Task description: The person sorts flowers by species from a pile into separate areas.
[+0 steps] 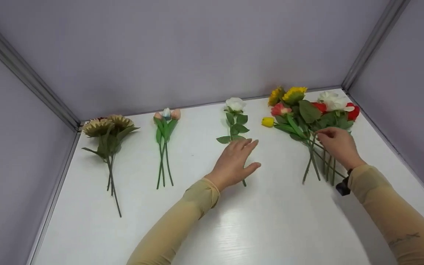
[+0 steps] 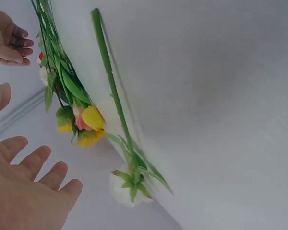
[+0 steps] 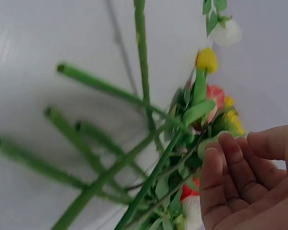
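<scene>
A white rose [image 1: 235,104] with a leafy green stem lies on the white table [image 1: 271,221]. My left hand [image 1: 236,158] hovers flat over the lower stem, fingers straight and spread, holding nothing; the left wrist view shows the hand [image 2: 24,191] apart from the rose [image 2: 127,187]. To the right lies a pile of mixed flowers [image 1: 307,110] in red, white, yellow and pink. My right hand [image 1: 335,143] rests at its stems with fingers loosely curled. In the right wrist view the fingertips [image 3: 221,148] touch a leaf and the palm is bare.
A yellow tulip head [image 1: 267,122] lies between the rose and the pile. A small bunch of tulips [image 1: 166,117] lies left of centre and a bunch of tan sunflowers [image 1: 107,127] at the far left. Grey walls close the table on three sides.
</scene>
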Demonstrator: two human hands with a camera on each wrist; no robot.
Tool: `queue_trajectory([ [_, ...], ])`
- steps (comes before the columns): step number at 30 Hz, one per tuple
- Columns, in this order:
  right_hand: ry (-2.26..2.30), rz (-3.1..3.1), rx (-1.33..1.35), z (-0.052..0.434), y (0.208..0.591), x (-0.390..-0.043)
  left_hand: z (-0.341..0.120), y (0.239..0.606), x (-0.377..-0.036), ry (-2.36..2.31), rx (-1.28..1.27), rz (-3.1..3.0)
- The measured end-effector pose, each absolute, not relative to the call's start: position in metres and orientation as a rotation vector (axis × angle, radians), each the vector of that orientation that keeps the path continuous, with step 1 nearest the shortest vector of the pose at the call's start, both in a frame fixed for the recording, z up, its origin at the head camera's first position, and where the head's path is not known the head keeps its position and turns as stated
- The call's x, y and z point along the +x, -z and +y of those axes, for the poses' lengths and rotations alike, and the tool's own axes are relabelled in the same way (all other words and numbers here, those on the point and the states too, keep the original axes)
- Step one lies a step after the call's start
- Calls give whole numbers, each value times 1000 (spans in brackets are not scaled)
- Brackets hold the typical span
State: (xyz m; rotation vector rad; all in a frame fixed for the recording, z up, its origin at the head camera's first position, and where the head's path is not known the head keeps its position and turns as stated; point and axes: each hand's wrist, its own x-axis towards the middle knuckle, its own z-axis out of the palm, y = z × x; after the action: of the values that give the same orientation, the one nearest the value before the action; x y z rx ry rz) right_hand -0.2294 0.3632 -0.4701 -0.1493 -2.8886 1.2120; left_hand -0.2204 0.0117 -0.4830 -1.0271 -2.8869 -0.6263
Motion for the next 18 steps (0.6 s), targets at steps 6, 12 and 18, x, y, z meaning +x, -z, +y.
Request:
queue_trajectory([
  [6,-1018,-2916,-186,395,477,-237,32,481,-193,375,-1327,-2792],
  [12,-864,-3027,-185,415,484,-238,53,486,-169,166,-1523,-2725],
  [18,-908,-3154,-210,431,487,-234,64,496,-157,92,-1602,-2708],
])
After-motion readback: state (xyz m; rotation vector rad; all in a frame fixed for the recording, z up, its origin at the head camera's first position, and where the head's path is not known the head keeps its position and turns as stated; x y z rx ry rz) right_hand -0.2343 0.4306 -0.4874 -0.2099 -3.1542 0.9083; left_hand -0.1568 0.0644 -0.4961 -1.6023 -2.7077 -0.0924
